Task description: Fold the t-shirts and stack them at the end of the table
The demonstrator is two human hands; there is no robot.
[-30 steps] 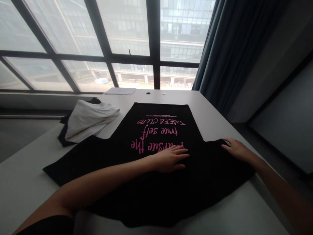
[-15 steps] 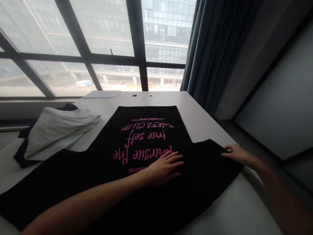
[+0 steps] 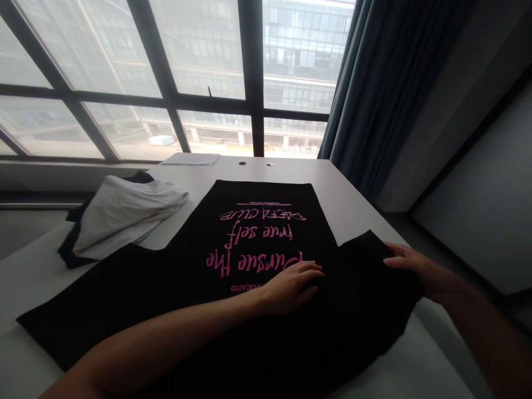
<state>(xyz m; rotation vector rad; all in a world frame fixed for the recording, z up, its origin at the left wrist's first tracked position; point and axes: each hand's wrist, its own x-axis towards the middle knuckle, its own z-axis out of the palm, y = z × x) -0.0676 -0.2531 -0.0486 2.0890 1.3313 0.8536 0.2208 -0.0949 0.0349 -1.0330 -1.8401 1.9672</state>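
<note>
A black T-shirt (image 3: pixel 187 288) lies spread on the table, its pink lettering upside down to me and its hem toward the window. My left hand (image 3: pixel 291 284) rests on the chest, over part of the print, fingers stretched and slightly bent, gripping nothing. At the right, my right hand (image 3: pixel 411 267) holds the end of the sleeve, thumb on top and the other fingers partly hidden behind the cloth. That sleeve end is slightly raised. The other sleeve lies out flat to the left.
White and dark clothes (image 3: pixel 128 213) lie heaped at the table's left. Papers (image 3: pixel 191 159) and two round holes sit near the far edge of the white table (image 3: pixel 353 205). Beyond are a framed window and a dark blue curtain (image 3: pixel 369 105). The table's right edge runs beside my right arm.
My right hand has gone from a pinch at the sleeve's corner to a fuller grasp around its end, lifting it a little. My left hand stays on the chest. The view has swung slightly left.
</note>
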